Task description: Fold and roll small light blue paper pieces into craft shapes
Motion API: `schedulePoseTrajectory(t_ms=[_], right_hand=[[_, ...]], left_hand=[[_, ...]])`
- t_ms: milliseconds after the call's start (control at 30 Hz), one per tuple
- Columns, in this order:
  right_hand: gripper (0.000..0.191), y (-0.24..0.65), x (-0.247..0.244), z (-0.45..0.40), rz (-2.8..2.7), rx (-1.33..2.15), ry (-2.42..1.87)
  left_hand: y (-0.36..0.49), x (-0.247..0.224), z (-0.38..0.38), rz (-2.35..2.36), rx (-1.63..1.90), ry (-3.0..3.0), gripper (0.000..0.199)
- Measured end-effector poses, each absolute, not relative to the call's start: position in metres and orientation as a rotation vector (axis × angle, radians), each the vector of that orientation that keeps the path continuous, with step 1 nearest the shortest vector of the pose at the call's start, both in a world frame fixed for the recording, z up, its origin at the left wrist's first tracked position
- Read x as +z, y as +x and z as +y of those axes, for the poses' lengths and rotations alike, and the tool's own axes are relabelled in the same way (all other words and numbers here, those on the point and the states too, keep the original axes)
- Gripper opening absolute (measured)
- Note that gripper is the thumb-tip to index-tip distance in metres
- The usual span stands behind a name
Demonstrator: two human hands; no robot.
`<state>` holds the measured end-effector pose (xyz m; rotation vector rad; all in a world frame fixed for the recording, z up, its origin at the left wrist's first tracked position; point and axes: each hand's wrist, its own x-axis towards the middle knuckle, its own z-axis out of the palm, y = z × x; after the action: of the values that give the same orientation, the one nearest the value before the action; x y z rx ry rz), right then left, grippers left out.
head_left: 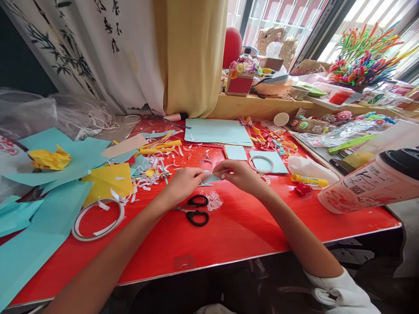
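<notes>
Left hand (185, 185) and right hand (240, 175) were close together in the middle of the frame, thumb and fingers of each pinched on a small piece of blue paper (213, 178). It was held just above the table (242, 235), mostly hidden by my fingertips, so I could not make out its full shape.

I judged it nearly weightless and thin, stiff enough to keep an edge but quick to crease, and likely to tear if tugged. Its ends or edges seemed the best place to take hold, with a light pinch and no squeezing across the middle. Any glue or tape on it was too small to tell.

Just below my fingers lay a pair of scissors (190, 211), beside a small heap of white scraps (214, 201). Above and to the right were two blue squares (236, 152), the farther one with a tape roll (262, 170) resting on it, and behind them a stack of blue sheets (218, 131). Curly paper shreds (153, 168) lay left of centre. Toward the right edge were a yellow marker (309, 180) and a tilted-looking cup (366, 183).
</notes>
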<state>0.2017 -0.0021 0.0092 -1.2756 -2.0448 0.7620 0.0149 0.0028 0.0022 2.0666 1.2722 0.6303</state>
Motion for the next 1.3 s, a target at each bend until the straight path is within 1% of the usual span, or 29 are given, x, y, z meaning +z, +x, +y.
schedulePoseTrajectory(t_ms=[67, 167, 267, 367, 500, 600, 733, 833, 967, 1067, 1200, 1300], right_hand=[[0.016, 0.2015, 0.0105, -0.0027, -2.048, 0.771, -1.268], [0.014, 0.2017, 0.0114, -0.0034, -2.076, 0.838, -1.271], [0.013, 0.2014, 0.0096, -0.0029, -2.069, 0.836, -1.300], [0.013, 0.2004, 0.0084, -0.0027, -2.046, 0.782, -1.294], [0.014, 0.1984, 0.0116, -0.0052, -2.069, 0.691, -1.181], [0.013, 0.1974, 0.0139, -0.0072, -2.069, 0.708, -1.162], [0.014, 0.1968, 0.0127, -0.0070, -2.016, 0.812, -1.214], [0.014, 0.1962, 0.0111, -0.0055, -2.022, 0.735, -1.219], [0.013, 0.1952, 0.0113, -0.0046, -2.024, 0.652, -1.200], [0.011, 0.1950, 0.0127, -0.0060, -1.998, 0.696, -1.204], [0.015, 0.1958, 0.0146, -0.0087, -1.959, 0.810, -1.231], [0.014, 0.1966, 0.0146, -0.0089, -1.969, 0.827, -1.214]], left_hand=[[0.0139, 0.0022, 0.0040, 1.282, 0.594, 2.053, 0.033], [0.0137, 0.0032, 0.0033, 1.285, 0.620, 2.008, 0.026], [0.0146, 0.0029, 0.0026, 1.264, 0.665, 1.969, 0.024], [0.0141, 0.0009, 0.0052, 1.212, 0.667, 1.880, 0.028], [0.0114, 0.0000, 0.0093, 1.138, 0.626, 1.774, 0.036], [0.0107, 0.0015, 0.0086, 1.135, 0.618, 1.755, 0.035], [0.0120, 0.0033, 0.0059, 1.178, 0.700, 1.790, 0.028], [0.0131, 0.0031, 0.0054, 1.166, 0.731, 1.767, 0.027], [0.0133, 0.0027, 0.0051, 1.143, 0.736, 1.694, 0.031], [0.0133, 0.0039, 0.0043, 1.169, 0.772, 1.698, 0.028], [0.0130, 0.0056, 0.0045, 1.153, 0.822, 1.745, 0.025], [0.0112, 0.0049, 0.0058, 1.131, 0.789, 1.762, 0.026]])
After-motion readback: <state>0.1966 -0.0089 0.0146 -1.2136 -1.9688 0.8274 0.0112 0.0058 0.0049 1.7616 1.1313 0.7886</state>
